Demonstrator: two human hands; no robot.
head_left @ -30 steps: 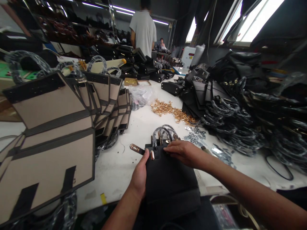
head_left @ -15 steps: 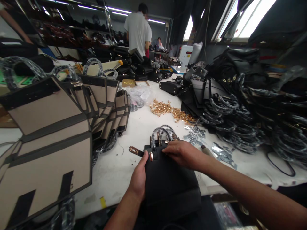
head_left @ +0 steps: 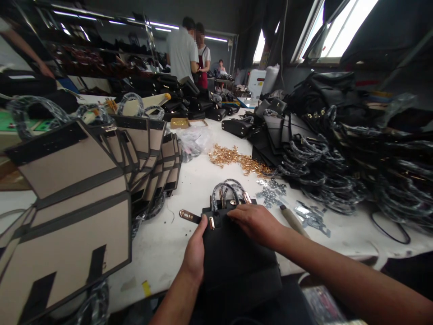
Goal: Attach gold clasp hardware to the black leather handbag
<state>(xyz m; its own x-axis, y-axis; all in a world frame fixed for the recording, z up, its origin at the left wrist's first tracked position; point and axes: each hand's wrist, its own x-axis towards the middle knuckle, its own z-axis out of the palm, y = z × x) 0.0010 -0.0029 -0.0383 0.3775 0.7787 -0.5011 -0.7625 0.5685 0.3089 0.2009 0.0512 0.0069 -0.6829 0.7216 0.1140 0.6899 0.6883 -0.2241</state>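
A black handbag stands at the table's front edge, close to my body. Its two handles are wrapped in clear plastic, and a strap with a gold metal plate sticks out to the left. My left hand grips the bag's left side, thumb on the front near a gold fitting. With fingers pressed together, my right hand holds the bag's upper front near the top edge; its fingertips are partly hidden.
Unfolded bag panels with beige linings are stacked at left. Gold fittings and silver metal plates lie beyond the bag. A grey-handled tool rests at right, beside heaped black bag pieces. People stand in the background.
My right hand has shifted slightly over the bag's upper front, showing more of the gold fitting at the right handle. The view has turned a little; a second person shows behind the standing one.
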